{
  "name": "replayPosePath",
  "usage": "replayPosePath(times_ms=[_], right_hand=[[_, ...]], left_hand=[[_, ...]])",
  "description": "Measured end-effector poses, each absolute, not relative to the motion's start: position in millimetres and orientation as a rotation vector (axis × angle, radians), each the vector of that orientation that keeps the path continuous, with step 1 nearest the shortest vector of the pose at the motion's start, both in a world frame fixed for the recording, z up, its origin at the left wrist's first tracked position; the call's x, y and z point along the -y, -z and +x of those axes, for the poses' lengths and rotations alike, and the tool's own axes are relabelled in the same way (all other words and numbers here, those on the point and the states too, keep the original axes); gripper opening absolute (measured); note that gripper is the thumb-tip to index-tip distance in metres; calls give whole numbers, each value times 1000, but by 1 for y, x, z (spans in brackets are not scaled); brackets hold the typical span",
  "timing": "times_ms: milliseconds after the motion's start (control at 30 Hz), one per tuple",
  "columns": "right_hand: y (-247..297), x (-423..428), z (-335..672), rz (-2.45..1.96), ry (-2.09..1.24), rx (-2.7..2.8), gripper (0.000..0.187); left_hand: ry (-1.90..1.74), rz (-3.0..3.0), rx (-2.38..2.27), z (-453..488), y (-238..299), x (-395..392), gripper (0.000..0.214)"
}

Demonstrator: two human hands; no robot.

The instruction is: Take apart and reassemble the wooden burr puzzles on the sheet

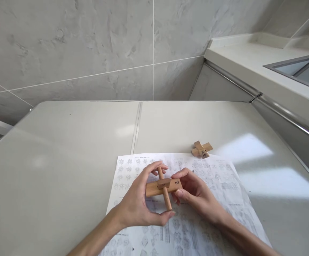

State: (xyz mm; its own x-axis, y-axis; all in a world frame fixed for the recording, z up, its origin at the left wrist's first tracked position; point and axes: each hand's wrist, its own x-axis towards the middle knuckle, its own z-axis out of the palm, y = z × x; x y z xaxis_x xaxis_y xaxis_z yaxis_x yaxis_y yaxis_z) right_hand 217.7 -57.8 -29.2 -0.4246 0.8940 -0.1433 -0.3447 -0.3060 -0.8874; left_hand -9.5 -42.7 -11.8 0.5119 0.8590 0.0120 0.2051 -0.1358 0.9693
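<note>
Pale, glossy tabletop spreads beneath the work, split by a seam and lit by bright reflections toward the right. Grey tiled wall closes off the far side, and a white counter with a metal-framed recess runs along the right. Under both hands lies a printed sheet covered in small diagrams. Beyond the right hand, apart from it, a small crossed wooden piece marked 3 sits at the sheet's far edge.

Above the paper, between the hands, is a wooden assembly: a flat bar marked 2, a round rod across it and a block at the crossing. The left hand is spread wide, fingers at the rod's far end, thumb at its near end. The right hand's fingers pinch the bar narrowly beside the numeral.
</note>
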Motion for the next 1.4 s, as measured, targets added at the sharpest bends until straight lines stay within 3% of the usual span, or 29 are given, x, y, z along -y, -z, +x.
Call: replayPosePath(times_ms=[300,633,900,1267,1400], right_hand=[[33,56,218,-850,-1860,1017,49],[25,59,221,-1059,-1730,1220,34],[25,59,220,-1182,-1615,1361,32],[23,56,221,-1227,-1654,1337,34],[26,60,219,-1228,-1561,1401,27]], left_hand=[[-776,1689,-856,-10,12,44,107],[-691,1764,-929,-9,7,44,109],[-559,1787,-980,-8,12,43,111],[-470,1841,-1033,-10,5,33,92],[-492,1739,-992,-13,6,33,99]])
